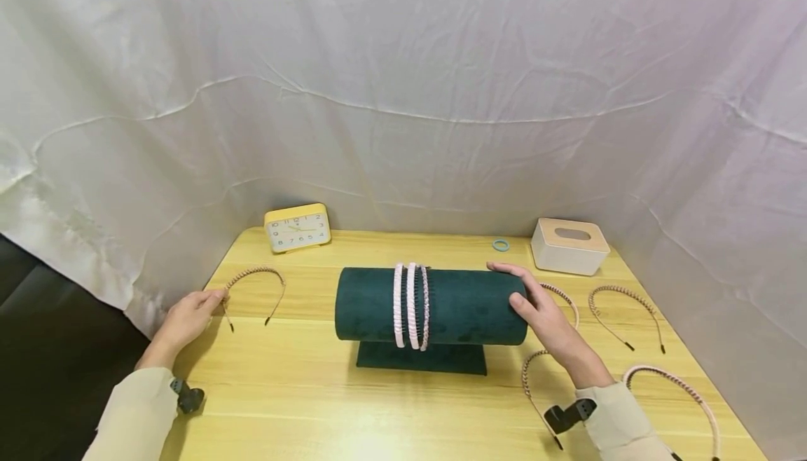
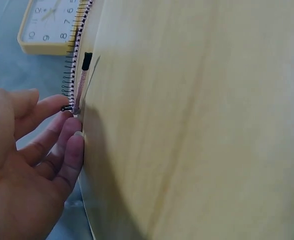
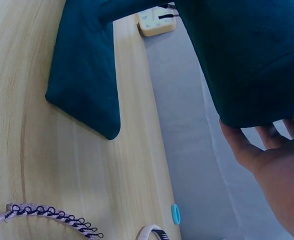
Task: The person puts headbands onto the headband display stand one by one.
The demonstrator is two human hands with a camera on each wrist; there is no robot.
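Observation:
At the left edge of the table, my left hand pinches a braided pink-and-black headband by its side; the fingertips meet it in the left wrist view, near a dark tip. A dark green velvet display stand, a horizontal roll on a flat base, stands mid-table. Three pink headbands sit side by side around the roll. My right hand grips the roll's right end, thumb on the front and fingers over the top. Part of those fingers is hidden behind the roll in the right wrist view.
Several more headbands lie on the right side of the table. A yellow clock stands at the back left. At the back right are a light blue ring and a white tissue box with a wooden lid. Pale curtains surround the table.

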